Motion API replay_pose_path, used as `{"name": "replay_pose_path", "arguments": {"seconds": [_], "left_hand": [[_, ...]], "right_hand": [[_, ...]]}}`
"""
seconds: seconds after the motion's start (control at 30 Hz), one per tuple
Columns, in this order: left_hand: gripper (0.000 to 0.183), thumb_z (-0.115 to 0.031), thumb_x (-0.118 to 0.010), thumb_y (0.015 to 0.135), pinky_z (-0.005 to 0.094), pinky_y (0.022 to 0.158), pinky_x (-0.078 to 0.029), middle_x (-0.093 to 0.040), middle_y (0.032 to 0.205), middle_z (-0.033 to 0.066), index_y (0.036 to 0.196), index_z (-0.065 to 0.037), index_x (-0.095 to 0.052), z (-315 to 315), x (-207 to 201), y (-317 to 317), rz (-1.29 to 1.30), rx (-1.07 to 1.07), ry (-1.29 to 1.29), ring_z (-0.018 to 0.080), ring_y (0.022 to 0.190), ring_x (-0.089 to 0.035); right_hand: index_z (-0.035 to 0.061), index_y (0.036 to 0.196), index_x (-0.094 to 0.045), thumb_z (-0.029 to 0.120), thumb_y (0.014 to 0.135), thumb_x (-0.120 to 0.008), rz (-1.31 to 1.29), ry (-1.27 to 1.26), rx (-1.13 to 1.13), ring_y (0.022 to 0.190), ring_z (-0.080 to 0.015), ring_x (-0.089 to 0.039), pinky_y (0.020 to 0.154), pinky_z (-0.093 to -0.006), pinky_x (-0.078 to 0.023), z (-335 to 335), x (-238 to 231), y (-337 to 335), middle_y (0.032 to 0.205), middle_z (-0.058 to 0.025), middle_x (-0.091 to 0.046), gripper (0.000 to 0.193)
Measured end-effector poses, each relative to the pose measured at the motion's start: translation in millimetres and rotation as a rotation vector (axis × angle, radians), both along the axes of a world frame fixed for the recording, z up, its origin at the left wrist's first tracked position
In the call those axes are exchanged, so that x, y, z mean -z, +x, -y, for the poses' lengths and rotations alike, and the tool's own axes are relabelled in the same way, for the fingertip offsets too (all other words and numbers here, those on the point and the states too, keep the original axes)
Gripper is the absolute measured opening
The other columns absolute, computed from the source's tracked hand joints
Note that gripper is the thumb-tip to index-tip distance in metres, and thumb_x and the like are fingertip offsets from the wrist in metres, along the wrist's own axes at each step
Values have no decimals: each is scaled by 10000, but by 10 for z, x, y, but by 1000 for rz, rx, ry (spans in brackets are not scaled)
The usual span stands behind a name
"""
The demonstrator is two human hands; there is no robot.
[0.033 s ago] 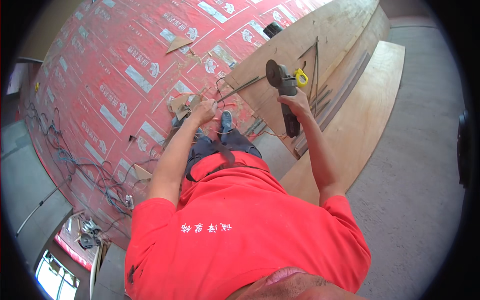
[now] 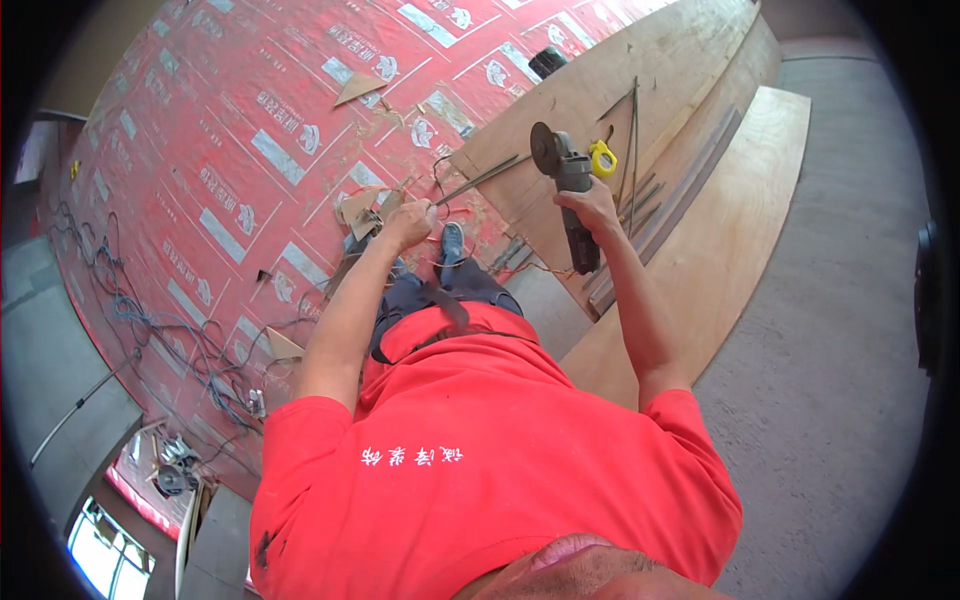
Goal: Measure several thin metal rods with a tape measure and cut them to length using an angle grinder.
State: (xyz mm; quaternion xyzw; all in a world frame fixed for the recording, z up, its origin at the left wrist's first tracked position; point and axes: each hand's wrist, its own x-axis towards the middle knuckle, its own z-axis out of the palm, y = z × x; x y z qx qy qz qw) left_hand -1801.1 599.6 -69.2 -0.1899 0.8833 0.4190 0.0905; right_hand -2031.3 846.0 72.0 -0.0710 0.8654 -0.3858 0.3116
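An angle grinder [image 2: 581, 235] with a dark round disc is gripped in my right hand [image 2: 594, 208]. Its disc points away from me, over the plywood, touching nothing that I can make out. My left hand [image 2: 408, 224] is closed round the near end of thin dark strips [image 2: 482, 179], which reach to the right toward the plywood sheet [image 2: 590, 95]. Just beyond the grinder shows a small yellow ring-shaped thing [image 2: 602, 158]; its kind is unclear. More thin rods [image 2: 634, 140] lie on the wood.
Red printed sheeting [image 2: 230, 150] covers the floor at left, with tangled cables [image 2: 135, 310] and wood scraps [image 2: 358, 88] on it. A long pale board [image 2: 740, 210] lies at right beside grey floor [image 2: 840, 250]. A black object [image 2: 547, 62] stands by the plywood's far edge.
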Motion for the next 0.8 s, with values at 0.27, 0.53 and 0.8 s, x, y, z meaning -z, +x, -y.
{"name": "replay_pose_path", "arguments": {"seconds": [0.27,0.53,0.8], "left_hand": [[276,-276,-391,977,528,771,-486,-656,934,228,1170,-116,-506,-40,-36,36,-9,38,-117,434,904,-625],[233,-183,-419,931,510,749,-503,-629,964,205,1121,-114,-535,-53,103,69,-91,68,-230,411,895,-629],[246,-149,-415,920,488,746,-520,-633,983,176,1129,-125,-544,-52,55,62,-72,63,-282,386,908,-639]], "right_hand": [[18,962,-639,275,575,-779,-36,175,-92,719,-198,-628,675,-328,-498,-36,378,-263,820,-93,-662,485],[17,957,-644,312,574,-774,-13,230,-137,750,-222,-645,693,-339,-503,-53,496,-315,832,-118,-671,501],[36,954,-643,268,580,-794,-42,276,-184,698,-185,-606,662,-325,-483,23,493,-329,808,-72,-648,465]]}}
